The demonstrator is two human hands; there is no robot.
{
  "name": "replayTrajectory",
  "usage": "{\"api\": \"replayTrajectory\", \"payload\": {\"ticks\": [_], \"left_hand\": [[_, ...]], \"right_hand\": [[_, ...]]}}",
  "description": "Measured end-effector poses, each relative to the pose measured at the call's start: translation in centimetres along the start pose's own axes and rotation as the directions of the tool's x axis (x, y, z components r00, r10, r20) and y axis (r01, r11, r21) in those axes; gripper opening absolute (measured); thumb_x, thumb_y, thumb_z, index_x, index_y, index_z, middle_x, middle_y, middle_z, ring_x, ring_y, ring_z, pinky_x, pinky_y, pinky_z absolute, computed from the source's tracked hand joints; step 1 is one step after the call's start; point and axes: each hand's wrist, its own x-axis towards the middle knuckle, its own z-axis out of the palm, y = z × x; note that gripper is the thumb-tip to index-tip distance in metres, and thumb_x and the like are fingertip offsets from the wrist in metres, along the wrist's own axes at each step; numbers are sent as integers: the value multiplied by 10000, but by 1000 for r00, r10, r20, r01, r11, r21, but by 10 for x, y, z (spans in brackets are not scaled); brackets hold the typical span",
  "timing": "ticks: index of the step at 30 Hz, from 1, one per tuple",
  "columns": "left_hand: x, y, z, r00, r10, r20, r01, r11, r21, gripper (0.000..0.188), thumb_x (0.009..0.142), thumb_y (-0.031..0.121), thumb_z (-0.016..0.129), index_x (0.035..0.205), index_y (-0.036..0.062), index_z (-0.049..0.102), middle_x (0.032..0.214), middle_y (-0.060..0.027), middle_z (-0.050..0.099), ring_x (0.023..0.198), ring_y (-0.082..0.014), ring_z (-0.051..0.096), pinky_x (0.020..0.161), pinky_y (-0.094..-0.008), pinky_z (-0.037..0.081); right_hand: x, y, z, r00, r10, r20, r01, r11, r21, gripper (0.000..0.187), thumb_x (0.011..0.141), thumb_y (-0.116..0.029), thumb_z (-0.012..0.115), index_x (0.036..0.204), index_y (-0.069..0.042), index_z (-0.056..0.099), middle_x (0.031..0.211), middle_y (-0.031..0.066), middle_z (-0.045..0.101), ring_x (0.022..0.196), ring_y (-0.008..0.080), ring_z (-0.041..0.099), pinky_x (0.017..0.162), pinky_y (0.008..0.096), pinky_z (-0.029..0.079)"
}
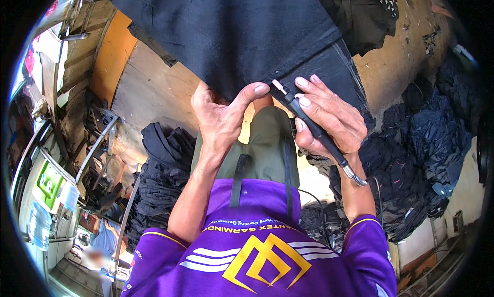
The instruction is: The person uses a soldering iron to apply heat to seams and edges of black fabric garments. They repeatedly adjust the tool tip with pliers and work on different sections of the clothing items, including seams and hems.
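My left hand (222, 114) grips the near edge of a large dark cloth (231, 40), thumb on top and fingers tucked beneath, partly hidden. In my right hand (337, 114) is a slim black flex-shaft rotary tool (312, 125), held much like a pen. Its pinkish tip points up and left, close to my left thumb and just over the cloth. A coiled metal sleeve runs from its rear end past my right wrist. Along the cloth's right side there is a raised seam or fold, with frayed threads at the border.
Heaps of dark cloth lie at left (162, 168) and right (437, 137). A wooden board (149, 91) spans beneath the cloth. Metal frame bars (98, 148), a green container (48, 184) and a water bottle (38, 226) stand at far left. Another person sits at lower left.
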Motion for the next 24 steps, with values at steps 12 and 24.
{"api": "replayTrajectory", "payload": {"ticks": [12,24], "left_hand": [[-2,-3,-3,1000,21,22,-21,1000,10,523,863,-16,910,1316,-66,655,1230,-122,753,1103,-188,731,996,-319,584],[-4,-4,-3,999,9,33,-9,1000,-14,508,865,-15,908,1305,-68,659,1244,-138,750,1111,-207,739,1006,-334,592]], "right_hand": [[3,2,-1,1000,12,12,-12,999,34,327,872,-85,831,1176,18,765,1096,194,788,1152,380,774,1029,547,628],[-1,2,-2,1000,14,14,-15,1000,26,359,855,-81,841,1195,11,771,1126,199,784,1165,377,769,1035,536,627]]}}
